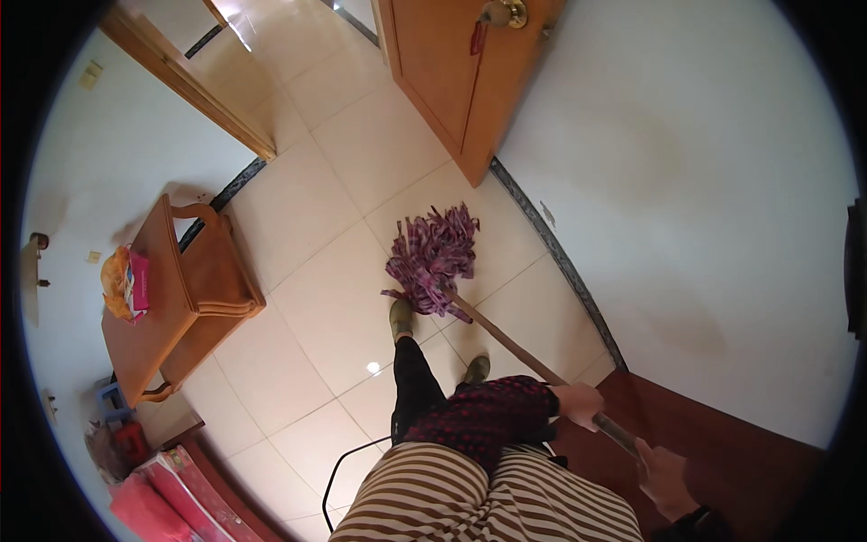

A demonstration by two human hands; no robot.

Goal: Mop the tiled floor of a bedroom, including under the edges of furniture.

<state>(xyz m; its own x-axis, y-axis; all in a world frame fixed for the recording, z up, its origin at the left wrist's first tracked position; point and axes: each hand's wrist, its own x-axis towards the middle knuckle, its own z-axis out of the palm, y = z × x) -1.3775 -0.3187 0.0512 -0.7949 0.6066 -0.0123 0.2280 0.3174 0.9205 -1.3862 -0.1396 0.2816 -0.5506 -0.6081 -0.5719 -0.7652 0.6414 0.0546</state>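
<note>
A mop with a long wooden handle (515, 348) slants from the lower right toward the middle of the floor. Its head of purple and pink cloth strips (438, 253) lies spread on the tiles, just beyond my left shoe (401, 318). My left hand (578, 404) reaches across my body, its fingers wrapped round the handle. Farther up toward the handle's end, my right hand (664, 479) is also closed on it. A dark sleeve with red dots covers my left forearm.
An orange-brown wooden door (461, 81) stands ajar ahead, with a doorway left of it. At left is a wooden table (167, 303) bearing a pink box. Red bedding (172, 492) lies at lower left. A white wall (686, 208) and a dark red surface (713, 443) bound the right.
</note>
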